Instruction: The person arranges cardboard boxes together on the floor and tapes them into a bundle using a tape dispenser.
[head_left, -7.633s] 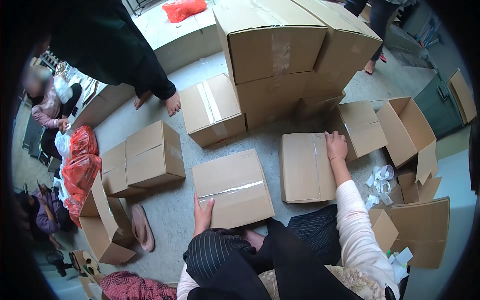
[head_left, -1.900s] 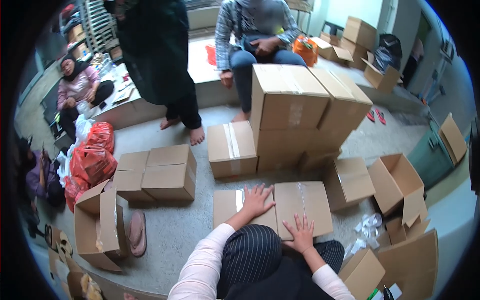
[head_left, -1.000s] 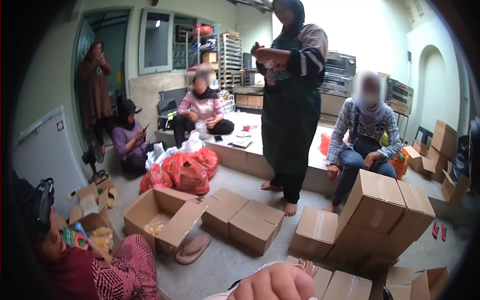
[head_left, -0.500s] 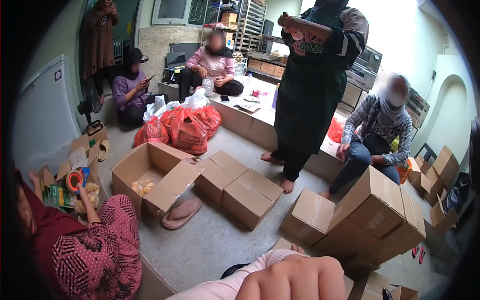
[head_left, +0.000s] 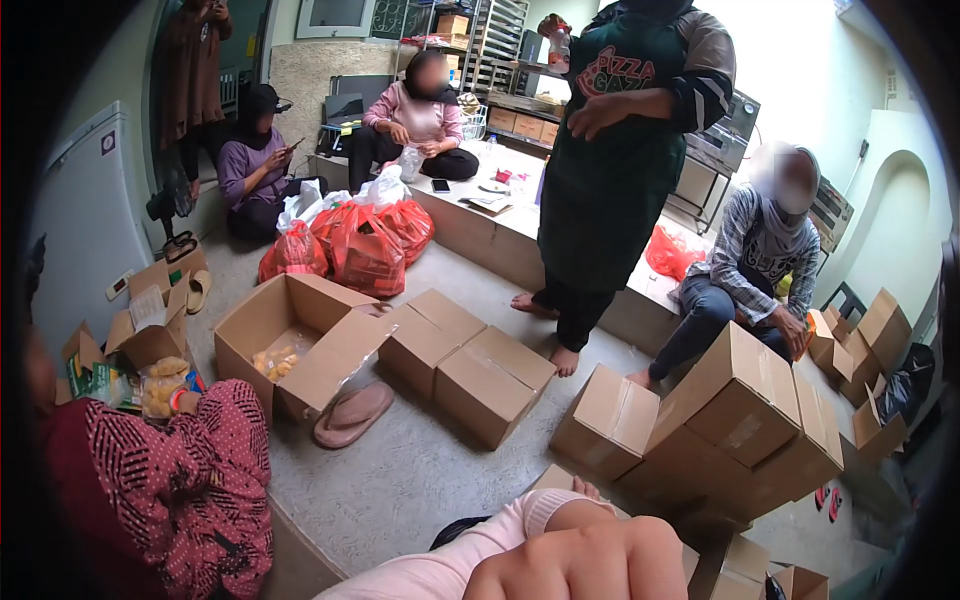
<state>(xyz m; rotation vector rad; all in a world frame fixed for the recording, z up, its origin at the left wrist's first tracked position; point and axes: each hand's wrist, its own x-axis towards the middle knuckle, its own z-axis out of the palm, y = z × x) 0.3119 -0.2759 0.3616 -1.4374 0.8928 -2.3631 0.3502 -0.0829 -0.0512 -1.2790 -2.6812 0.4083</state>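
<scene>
The right hand (head_left: 590,565) has been raised into the foreground, fingers curled; whether anything is gripped there, or by the mostly hidden left hand (head_left: 585,489), cannot be told; the near box (head_left: 552,478) is seen just beside the latter, its handling seemingly paused.

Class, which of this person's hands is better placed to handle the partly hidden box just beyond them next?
Probably the left hand: it reaches out beside the box, though contact is unclear. The right hand is farther back, close to the camera.
</scene>
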